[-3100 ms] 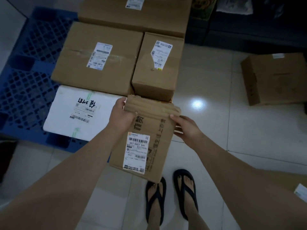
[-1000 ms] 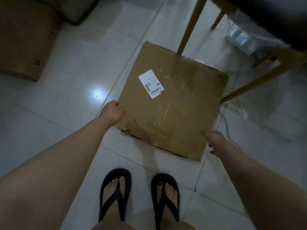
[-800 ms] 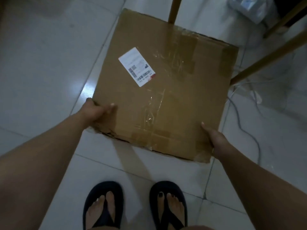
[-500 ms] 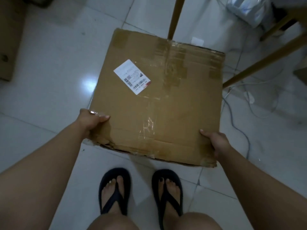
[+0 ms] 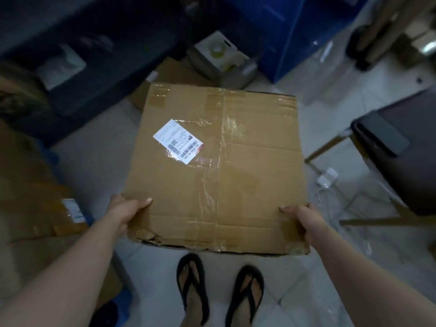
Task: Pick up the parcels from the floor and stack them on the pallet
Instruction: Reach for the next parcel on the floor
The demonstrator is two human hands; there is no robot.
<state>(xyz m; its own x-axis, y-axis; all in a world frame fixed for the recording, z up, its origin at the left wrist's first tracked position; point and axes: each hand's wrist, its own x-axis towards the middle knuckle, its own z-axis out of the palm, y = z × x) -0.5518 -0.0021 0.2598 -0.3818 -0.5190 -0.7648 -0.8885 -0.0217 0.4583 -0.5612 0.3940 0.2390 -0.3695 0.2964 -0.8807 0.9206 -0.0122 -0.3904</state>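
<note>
While both hands grip its near corners, the large flat brown cardboard parcel [image 5: 217,166] hangs level above the pale tiled floor [image 5: 99,166] — left hand [image 5: 126,212] and right hand [image 5: 304,221] each with thumb on top, fingers hidden beneath; white shipping label [image 5: 178,141] faces up — black flip-flops [image 5: 219,293] below

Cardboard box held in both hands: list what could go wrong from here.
1. The cardboard box has a torn near-left corner right by the left hand; the grip there may tear it further.
2. The wide box hides the floor ahead; loose cables lie to the right, where the flip-flops could catch.
</note>
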